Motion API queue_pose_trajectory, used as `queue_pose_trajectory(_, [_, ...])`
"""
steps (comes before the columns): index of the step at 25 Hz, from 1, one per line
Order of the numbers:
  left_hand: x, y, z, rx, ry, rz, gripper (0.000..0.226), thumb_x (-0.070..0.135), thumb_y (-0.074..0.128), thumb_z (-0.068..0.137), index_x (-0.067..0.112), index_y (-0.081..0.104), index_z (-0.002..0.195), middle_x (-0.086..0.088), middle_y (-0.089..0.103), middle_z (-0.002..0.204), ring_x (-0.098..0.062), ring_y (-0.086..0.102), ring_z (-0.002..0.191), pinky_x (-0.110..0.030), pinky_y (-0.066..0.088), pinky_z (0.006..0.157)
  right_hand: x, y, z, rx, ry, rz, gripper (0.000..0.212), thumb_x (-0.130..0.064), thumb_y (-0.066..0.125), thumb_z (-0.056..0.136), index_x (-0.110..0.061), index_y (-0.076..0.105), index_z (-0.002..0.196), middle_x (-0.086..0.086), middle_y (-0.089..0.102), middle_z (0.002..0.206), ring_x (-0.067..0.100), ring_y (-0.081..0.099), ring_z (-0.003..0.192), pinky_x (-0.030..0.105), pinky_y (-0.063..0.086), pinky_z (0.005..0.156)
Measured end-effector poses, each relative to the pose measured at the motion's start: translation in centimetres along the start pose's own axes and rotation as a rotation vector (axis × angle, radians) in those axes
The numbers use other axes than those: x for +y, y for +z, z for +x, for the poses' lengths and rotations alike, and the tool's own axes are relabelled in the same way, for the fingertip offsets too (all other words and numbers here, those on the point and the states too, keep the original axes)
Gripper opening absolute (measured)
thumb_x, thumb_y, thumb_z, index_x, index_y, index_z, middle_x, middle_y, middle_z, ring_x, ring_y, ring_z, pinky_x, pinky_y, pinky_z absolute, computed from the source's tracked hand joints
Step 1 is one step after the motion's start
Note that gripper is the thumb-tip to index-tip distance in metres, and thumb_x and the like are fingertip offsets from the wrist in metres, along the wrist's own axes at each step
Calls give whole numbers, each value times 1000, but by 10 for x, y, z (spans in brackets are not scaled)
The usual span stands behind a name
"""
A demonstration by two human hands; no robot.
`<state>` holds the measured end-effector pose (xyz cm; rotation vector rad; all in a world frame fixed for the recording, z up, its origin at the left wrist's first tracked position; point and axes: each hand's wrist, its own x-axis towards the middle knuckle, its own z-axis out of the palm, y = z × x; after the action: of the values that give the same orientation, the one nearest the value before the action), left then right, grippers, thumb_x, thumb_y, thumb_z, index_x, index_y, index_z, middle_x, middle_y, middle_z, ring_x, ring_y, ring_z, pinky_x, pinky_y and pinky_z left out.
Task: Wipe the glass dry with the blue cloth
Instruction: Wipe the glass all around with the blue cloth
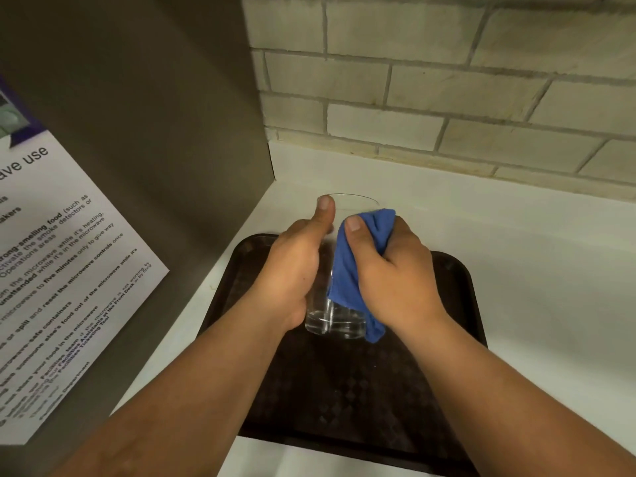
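Observation:
A clear drinking glass is held upright above a dark tray. My left hand grips its left side, thumb up near the rim. My right hand presses a blue cloth against the glass's right and front side, thumb on top of the cloth. The cloth drapes down to the base of the glass. The far side of the glass is hidden behind the cloth and my fingers.
A dark brown tray lies on the white counter below my hands. A grey appliance side with a printed notice stands close on the left. A brick wall rises behind.

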<state>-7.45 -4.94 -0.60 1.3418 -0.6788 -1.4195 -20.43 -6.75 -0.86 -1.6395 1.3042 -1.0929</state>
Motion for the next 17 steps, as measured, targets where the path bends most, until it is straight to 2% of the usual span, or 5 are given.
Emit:
queue_pose_trajectory(5, [1, 7, -6, -81, -11, -105, 70, 71, 65, 81, 12, 80, 116, -16, 82, 115, -31, 79, 105, -40, 66, 81, -6, -5, 13, 19, 68, 64, 51, -53, 44, 97, -13, 47, 66, -9, 51, 52, 5, 50, 47, 16, 39, 51])
queue_pose_trajectory(7, [5, 6, -5, -99, -87, -186, 77, 74, 62, 84, 6, 79, 116, -22, 78, 122, -38, 77, 108, -51, 65, 88, -1, -10, 10, -63, 157, 111, 57, -51, 45, 98, -1, 51, 71, 5, 56, 59, 18, 55, 55, 35, 46, 59])
queue_pose_trajectory(9, [9, 7, -1, 12, -138, -234, 86, 78, 61, 84, 4, 69, 127, -26, 73, 130, -42, 75, 111, -56, 60, 95, 6, -12, -8, -184, 147, 81, 51, -49, 50, 96, -1, 59, 79, 11, 67, 70, 24, 65, 62, 40, 56, 65])
queue_pose_trajectory(13, [10, 6, 2, 109, -82, -65, 76, 80, 58, 85, 13, 71, 118, -17, 79, 118, -34, 79, 103, -52, 61, 94, 3, -7, -24, -157, -68, -48, 33, -51, 56, 91, -18, 57, 85, -6, 64, 70, 5, 65, 66, 11, 48, 57])
queue_pose_trajectory(17, [11, 6, -5, -176, -86, -51, 76, 78, 54, 84, 15, 80, 118, -14, 81, 119, -29, 77, 111, -42, 65, 89, -6, -12, 0, 11, 11, 22, 37, -57, 56, 89, -20, 58, 88, -4, 66, 75, -2, 63, 76, 4, 44, 57])
